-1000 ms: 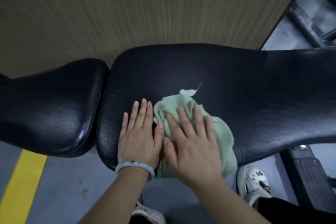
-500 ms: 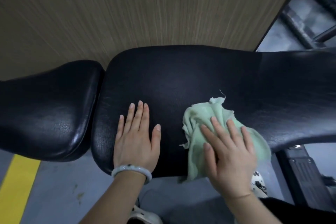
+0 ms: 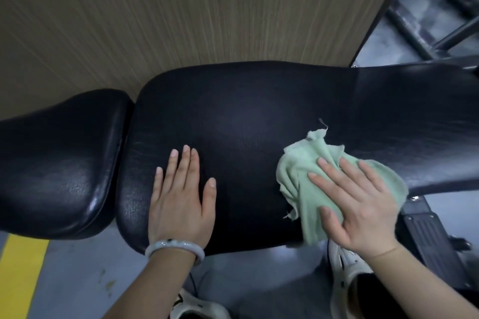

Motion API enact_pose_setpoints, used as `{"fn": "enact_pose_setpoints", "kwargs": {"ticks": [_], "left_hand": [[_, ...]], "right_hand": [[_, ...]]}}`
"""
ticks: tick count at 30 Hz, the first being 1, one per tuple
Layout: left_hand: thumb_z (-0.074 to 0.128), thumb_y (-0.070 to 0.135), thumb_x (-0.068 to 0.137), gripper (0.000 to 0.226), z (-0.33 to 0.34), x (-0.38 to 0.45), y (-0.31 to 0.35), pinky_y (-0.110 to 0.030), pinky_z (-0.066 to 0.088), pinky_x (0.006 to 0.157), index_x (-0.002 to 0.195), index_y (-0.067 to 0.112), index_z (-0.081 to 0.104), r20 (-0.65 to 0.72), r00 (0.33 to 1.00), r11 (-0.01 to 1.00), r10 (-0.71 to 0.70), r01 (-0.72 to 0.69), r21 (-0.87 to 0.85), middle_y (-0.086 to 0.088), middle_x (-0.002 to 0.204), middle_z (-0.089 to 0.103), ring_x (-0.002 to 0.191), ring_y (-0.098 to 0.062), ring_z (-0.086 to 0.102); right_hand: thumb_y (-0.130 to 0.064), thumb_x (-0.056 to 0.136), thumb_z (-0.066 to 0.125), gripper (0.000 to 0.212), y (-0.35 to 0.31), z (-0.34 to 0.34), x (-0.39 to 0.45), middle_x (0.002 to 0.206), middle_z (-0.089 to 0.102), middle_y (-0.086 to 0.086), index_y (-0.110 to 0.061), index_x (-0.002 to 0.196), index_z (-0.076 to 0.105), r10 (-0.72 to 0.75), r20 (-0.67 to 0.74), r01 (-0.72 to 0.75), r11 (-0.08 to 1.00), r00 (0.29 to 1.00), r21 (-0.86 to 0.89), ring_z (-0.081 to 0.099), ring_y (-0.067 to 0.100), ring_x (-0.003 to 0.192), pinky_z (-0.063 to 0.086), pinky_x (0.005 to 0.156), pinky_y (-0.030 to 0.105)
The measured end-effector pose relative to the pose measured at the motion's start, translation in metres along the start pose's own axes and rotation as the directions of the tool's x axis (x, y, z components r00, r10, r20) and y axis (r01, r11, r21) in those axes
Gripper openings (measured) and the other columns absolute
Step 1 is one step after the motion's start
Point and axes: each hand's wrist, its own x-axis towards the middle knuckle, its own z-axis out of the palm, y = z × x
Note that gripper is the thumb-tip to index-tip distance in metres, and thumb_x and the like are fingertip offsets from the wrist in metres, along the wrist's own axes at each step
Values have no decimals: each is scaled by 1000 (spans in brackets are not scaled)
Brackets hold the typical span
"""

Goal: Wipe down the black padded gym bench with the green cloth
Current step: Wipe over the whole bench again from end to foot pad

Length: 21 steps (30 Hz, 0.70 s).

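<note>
Right hand (image 3: 363, 204) lies flat, fingers spread, palm pressing the green cloth (image 3: 305, 176) onto the black padded bench (image 3: 246, 124); cloth bunches ahead of the fingertips and hangs off the near edge. Left hand (image 3: 181, 202) is open, empty, palm down on the pad, well apart. Advice: keep even palm pressure, overlap strokes, flatten the bunched cloth.

A wood-grain wall panel (image 3: 181, 15) fills the far side, grey floor (image 3: 75, 285) with a yellow stripe (image 3: 18, 274) lies near left, and dark metal bars (image 3: 438, 8), perhaps a gym frame, cross the upper right.
</note>
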Motion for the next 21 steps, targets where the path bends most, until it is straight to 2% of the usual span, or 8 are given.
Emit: {"fn": "enact_pose_setpoints", "kwargs": {"ticks": [3,5,8,12,14,18,21], "left_hand": [[7,51,97,64,1,0,0,-29,-5,120,150,16,17,-8,1000,1000,3,-2,10,6,158,14,149,-9,4],[7,51,97,64,1,1,0,-30,-4,120,150,15,17,-7,1000,1000,3,-3,12,6,158,15,149,-9,5],[7,50,97,64,1,0,-1,-31,-3,120,150,16,17,-2,1000,1000,5,-5,16,8,158,14,149,-8,4],[7,50,96,63,0,0,-1,-30,-5,120,150,17,14,13,1000,1000,6,-6,29,9,158,12,148,-6,2],[7,50,96,63,0,0,-1,-29,-5,120,149,17,14,12,1000,999,3,-4,38,9,158,13,148,-6,3],[10,49,96,66,0,2,-2,-28,-5,120,151,13,20,22,1000,999,4,-5,51,8,157,14,148,-8,4],[10,51,95,68,-2,2,-1,-25,-7,119,151,13,21,25,1000,998,3,-4,57,9,157,14,148,-7,4]], "right_hand": [[-35,100,28,45,-30,6,0,128,62,1,-24,118,67,204,-66,-203,979,977,24,57,29,121,40,101,50],[-35,102,26,47,-52,11,1,128,62,-2,-26,117,69,277,-72,-275,960,958,45,57,28,122,38,102,50],[-35,99,29,46,-64,12,3,129,62,-5,-27,116,71,218,-60,-213,974,974,72,55,24,125,40,101,48],[-38,97,32,45,-27,6,-1,136,57,-1,-24,124,67,-91,38,88,993,995,82,50,24,131,40,103,49],[-40,97,31,47,6,1,-3,140,53,3,-22,130,60,-165,80,162,986,983,46,47,26,133,38,104,50],[-40,98,26,50,56,-10,-2,137,55,6,-20,131,59,-44,94,48,998,995,-34,51,30,129,42,98,55],[-37,99,26,48,42,-11,-3,134,58,4,-21,126,62,113,41,-112,993,993,-29,54,29,126,40,101,53]]}}
